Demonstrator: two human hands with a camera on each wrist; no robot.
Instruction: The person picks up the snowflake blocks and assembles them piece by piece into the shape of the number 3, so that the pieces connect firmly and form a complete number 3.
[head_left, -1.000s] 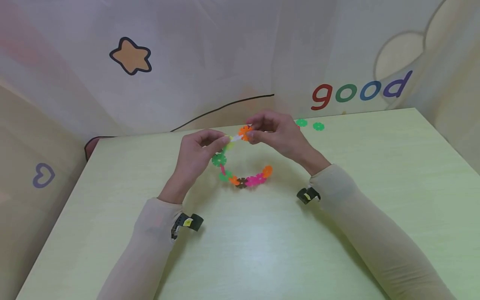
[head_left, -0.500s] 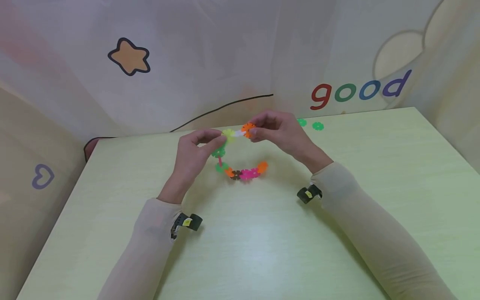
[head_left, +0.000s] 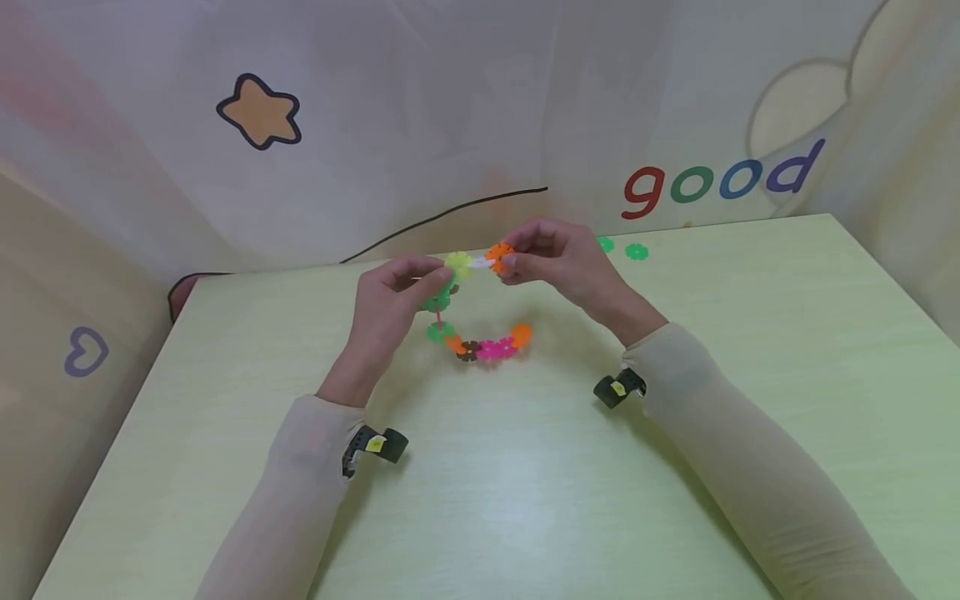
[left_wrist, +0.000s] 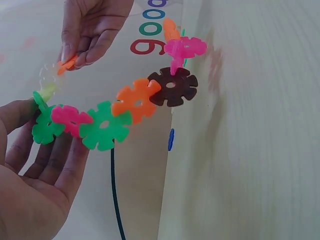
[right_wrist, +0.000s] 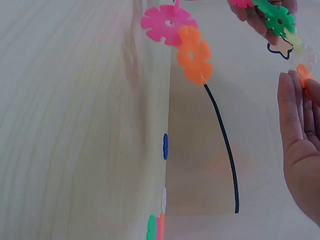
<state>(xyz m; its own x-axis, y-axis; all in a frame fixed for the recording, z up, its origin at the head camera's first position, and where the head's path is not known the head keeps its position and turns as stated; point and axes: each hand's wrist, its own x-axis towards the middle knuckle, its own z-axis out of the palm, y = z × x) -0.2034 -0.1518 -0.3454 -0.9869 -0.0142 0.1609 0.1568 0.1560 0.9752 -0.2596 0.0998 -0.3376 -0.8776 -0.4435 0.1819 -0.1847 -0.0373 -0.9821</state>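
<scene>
Snowflake-disc chain [head_left: 441,332] (notched plastic discs slotted tog.) is up in both my hands, a curved strand off the table [head_left: 495,467], approx. mid, twd the back; gap on R between its two ends. My R hand [head_left: 568,265]: thumb + fingers pinch the orange end disc [head_left: 497,252]. My L hand [head_left: 386,315]: fingers curled, pinching the chain at a green disc [left_wrist: 48,125] next to the yellow disc [head_left: 459,264]. Betw. hands: clear disc [head_left: 481,262], joined to yellow on one side + orange on the other. Below my L hand, order is pink disc [left_wrist: 72,120], 2nd green disc [left_wrist: 105,126], 2nd orange disc [left_wrist: 135,102], dk brown disc [left_wrist: 173,90], two pinks, then last orange disc [head_left: 522,335] at the far end, nearest R. Lower part hangs; blurry reflection on table.

Loose pcs at back edge of table: two green ones [head_left: 637,252] just beyond R hand; R wrist view adds a blue one [right_wrist: 165,146], a whitish one [right_wrist: 163,200], then green/pink/orange bunched at frame bottom, partly cut off.

Me: beige sleeves [head_left: 750,475], blk wrist cams [head_left: 392,446] on each. Behind: cloth backdrop [head_left: 450,108] w/ orange star [head_left: 258,112], "good" lettering [head_left: 692,185], purple heart outline [head_left: 86,352] at L.
</scene>
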